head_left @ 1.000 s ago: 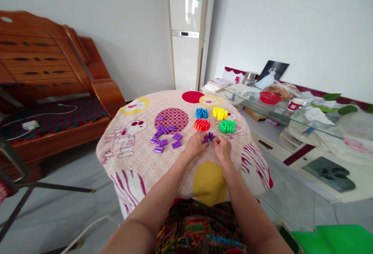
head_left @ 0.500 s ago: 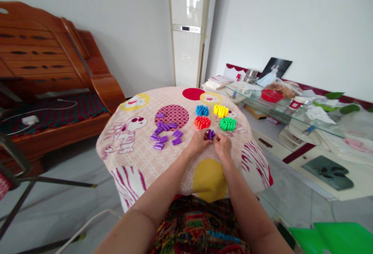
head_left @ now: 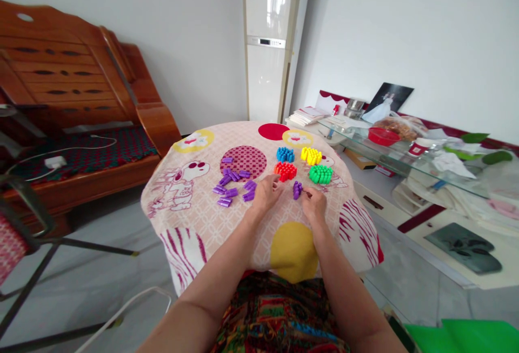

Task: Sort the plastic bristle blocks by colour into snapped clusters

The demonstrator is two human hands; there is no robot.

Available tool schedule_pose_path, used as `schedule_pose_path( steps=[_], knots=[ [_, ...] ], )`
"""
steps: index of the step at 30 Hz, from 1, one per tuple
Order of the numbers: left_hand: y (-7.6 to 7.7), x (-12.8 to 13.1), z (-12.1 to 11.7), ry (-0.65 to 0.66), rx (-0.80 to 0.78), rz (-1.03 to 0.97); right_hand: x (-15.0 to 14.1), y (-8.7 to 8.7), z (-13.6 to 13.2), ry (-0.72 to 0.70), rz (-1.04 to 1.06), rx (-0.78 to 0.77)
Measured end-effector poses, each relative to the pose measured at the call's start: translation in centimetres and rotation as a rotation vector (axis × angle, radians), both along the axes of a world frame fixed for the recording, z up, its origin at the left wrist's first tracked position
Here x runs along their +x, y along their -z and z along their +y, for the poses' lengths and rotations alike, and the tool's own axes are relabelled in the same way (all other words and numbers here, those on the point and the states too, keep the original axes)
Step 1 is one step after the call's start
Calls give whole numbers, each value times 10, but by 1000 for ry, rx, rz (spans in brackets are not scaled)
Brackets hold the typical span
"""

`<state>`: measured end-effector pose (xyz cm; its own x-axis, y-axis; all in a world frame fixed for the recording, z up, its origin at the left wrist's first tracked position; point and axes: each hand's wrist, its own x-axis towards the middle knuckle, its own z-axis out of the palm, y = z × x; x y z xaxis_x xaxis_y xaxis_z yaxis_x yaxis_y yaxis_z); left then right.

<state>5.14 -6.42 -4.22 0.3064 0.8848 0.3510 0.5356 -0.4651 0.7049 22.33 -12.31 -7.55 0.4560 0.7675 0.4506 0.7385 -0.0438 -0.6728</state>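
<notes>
My left hand point(head_left: 267, 193) is open over the cloth, its fingers apart and holding nothing. It is nearest to the red group of small plastic pieces point(head_left: 285, 171), and just right of the loose purple pieces point(head_left: 231, 192). A small purple cluster of joined plastic pieces point(head_left: 297, 190) is at the fingertips of my right hand point(head_left: 314, 203), whose fingers are curled and closed on its right side. Behind the hands stand compact groups of the same kind of pieces: blue point(head_left: 285, 154), yellow point(head_left: 311, 155) and green point(head_left: 320, 174).
A patterned cloth point(head_left: 227, 234) covers the round table. On the right is a glass-topped cabinet point(head_left: 405, 166) with a red bowl point(head_left: 383, 136), a paper cup point(head_left: 419, 146) and papers. A wooden bench point(head_left: 77, 82) stands left, a white upright appliance point(head_left: 265, 82) behind.
My left hand has let go of the purple cluster and moved left, towards the loose purple pieces. My right hand stays by the cluster. The view has shifted slightly.
</notes>
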Motion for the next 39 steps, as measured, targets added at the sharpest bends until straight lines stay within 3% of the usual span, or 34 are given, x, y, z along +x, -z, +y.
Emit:
schedule_pose_path(
  steps=[3,5,8,12,15,18,23,28,34,39],
  knots=[
    [-9,-30,7,-230,119,178,-1,0,0,-1,4,3],
    [-12,-47,12,-318,99,313,-1,0,0,-3,6,7],
    [-11,-61,16,-355,19,419,-1,0,1,-8,6,16],
    [-9,-57,16,-342,16,381,-1,-2,0,-13,1,-4],
    [-7,-43,12,-273,65,269,-2,-3,-1,1,6,-28],
    [-6,-23,7,-96,100,179,-3,-4,-1,9,9,-25],
    [-5,7,2,104,137,239,-3,-5,-3,-5,-16,-8],
    [-4,23,5,169,106,222,-3,-7,-4,-7,-20,5],
    [4,24,6,249,-36,28,-2,-7,-3,-2,-6,-10],
    [5,25,7,238,-68,22,-3,-6,-3,-2,2,-5]
  ],
)
